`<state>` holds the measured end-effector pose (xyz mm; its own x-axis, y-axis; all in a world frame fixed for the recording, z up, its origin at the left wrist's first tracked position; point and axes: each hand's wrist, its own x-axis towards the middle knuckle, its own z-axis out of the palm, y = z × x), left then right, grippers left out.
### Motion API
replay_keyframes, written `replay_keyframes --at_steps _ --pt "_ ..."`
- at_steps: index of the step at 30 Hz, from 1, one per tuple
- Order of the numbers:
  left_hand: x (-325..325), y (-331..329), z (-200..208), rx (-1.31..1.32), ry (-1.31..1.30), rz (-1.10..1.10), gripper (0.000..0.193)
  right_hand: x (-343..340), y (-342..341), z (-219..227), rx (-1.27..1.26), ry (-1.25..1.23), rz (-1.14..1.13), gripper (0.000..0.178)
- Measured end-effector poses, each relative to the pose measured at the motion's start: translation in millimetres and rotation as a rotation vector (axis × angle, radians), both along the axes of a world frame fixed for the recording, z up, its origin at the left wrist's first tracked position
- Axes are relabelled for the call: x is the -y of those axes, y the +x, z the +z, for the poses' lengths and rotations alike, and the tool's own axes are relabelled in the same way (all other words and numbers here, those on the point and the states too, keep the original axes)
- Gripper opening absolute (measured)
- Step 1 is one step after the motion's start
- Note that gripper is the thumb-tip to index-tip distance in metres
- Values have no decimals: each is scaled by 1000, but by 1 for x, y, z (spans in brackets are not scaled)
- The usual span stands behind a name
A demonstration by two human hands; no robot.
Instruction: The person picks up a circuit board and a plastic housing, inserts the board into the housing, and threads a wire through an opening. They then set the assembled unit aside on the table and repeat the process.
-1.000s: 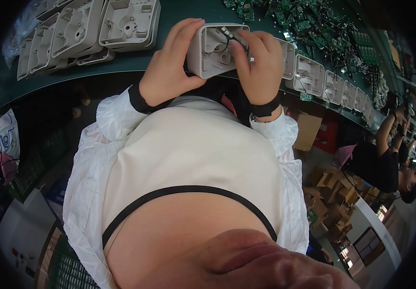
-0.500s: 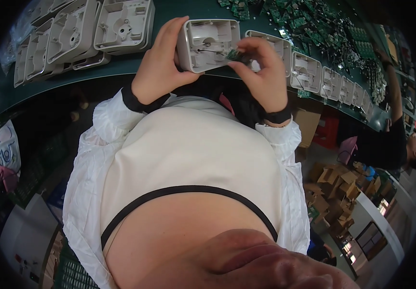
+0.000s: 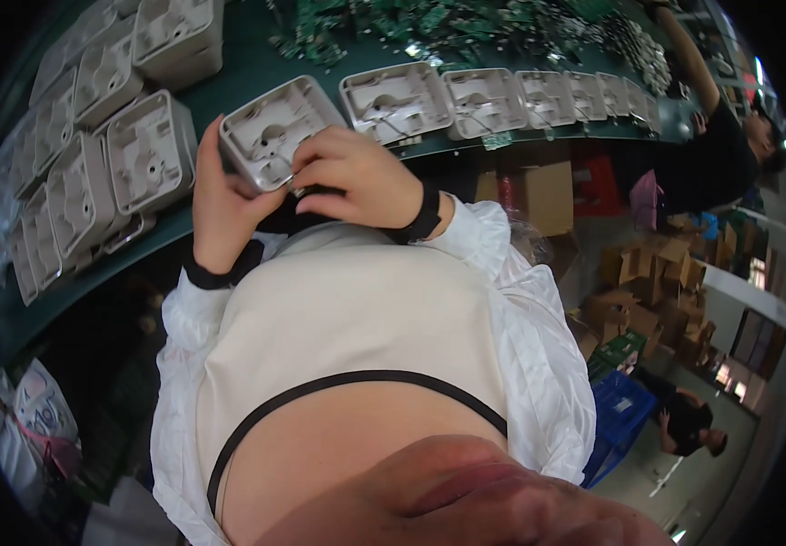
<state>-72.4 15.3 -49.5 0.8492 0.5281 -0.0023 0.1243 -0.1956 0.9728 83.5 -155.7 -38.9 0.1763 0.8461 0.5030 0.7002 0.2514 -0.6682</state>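
Note:
My left hand (image 3: pixel 224 205) grips a white plastic housing (image 3: pixel 245 126) by its left side and near corner, the thumb along the lower edge. The housing is a shallow open tray with moulded ribs, a round hole and a thin dark wire inside. It is tilted at the bench's front edge. My right hand (image 3: pixel 361 177) is closed at the housing's near right corner, fingertips pinched together over the rim. Whatever sits between those fingertips is hidden.
A row of similar white housings (image 3: pixel 397 98) runs right along the green bench (image 3: pixel 256 68). More housings (image 3: pixel 152 155) stand stacked at left. Loose green circuit boards (image 3: pixel 493 32) are heaped behind. Another person's arm (image 3: pixel 691 59) reaches in at far right. Cardboard boxes (image 3: pixel 547 196) stand below.
The view has swung, so the bench sits differently. The housing is now tilted the other way. My right hand has shifted from its interior to its near right corner; the small green board it held is out of sight.

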Motion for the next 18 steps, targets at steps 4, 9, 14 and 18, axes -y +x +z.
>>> replay_keyframes --at_steps 4,9,14,18 --pt "5 4 4 -26 42 26 103 0 0 -11 -2 63 -17 17" --pt "2 1 2 -48 98 -1 104 -6 -1 -2 -160 -102 -86 15" --pt "-7 -5 -8 -63 56 -58 104 -17 -8 -15 15 -95 -161 12" --pt "-11 -8 -18 -36 71 -109 101 -18 -14 -20 184 -131 -48 10"
